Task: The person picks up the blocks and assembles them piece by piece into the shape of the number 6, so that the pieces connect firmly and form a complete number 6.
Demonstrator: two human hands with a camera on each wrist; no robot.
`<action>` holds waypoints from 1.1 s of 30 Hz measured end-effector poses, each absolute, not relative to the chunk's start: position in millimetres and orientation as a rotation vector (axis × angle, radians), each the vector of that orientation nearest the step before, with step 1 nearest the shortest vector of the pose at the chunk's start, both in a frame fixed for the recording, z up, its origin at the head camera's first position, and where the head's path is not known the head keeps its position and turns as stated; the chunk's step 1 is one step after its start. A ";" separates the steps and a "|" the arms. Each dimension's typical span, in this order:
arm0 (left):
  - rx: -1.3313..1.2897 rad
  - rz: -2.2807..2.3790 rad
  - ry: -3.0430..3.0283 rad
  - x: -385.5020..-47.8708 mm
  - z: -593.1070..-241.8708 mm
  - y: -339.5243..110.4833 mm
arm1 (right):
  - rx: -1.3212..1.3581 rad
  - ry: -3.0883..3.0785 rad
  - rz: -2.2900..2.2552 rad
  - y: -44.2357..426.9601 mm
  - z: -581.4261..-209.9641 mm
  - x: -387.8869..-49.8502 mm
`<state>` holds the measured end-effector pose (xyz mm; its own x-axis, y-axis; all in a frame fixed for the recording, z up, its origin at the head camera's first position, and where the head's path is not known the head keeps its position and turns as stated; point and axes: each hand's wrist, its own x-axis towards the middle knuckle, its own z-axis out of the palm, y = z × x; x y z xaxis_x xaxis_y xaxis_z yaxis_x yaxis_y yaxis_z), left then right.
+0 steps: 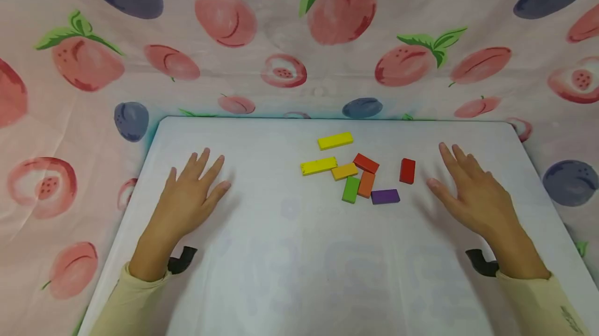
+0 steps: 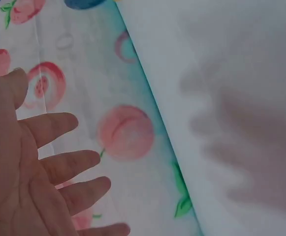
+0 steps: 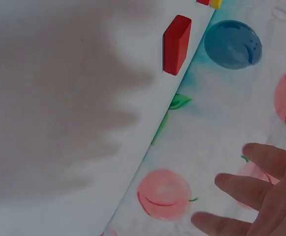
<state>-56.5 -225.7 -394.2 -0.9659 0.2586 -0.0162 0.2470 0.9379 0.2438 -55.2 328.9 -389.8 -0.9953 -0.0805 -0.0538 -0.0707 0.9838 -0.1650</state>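
My left hand (image 1: 187,201) hovers over the left part of the white board, fingers spread, holding nothing; its shadow falls beside it. On the other side my right hand (image 1: 479,195) is likewise spread and holds nothing. Nearest to it lies a red block (image 1: 407,171), also seen in the right wrist view. Left of that block is a loose group: a purple block (image 1: 386,197), an orange block (image 1: 366,184), a green block (image 1: 351,190), another red block (image 1: 366,163) and a yellow-orange block (image 1: 344,171). Two longer yellow blocks (image 1: 318,166) lie at the group's left and back.
The white board (image 1: 290,273) has rounded far corners. Behind it and at its sides hangs or lies a fruit-patterned cloth (image 1: 281,24). A dark strap piece (image 1: 182,260) shows at the left wrist, and a similar strap piece (image 1: 482,263) at the right.
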 end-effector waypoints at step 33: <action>0.130 1.257 2.431 -125.0 -452.1 -116.3 | 0.194 2.570 -1.188 253.9 -422.6 -140.3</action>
<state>-125.0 -116.3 -452.1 -0.9162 0.2604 -0.3047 -0.0981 0.5913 0.8005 -140.3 253.9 -422.6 -0.9450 -0.0041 -0.3269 0.2463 0.6486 -0.7202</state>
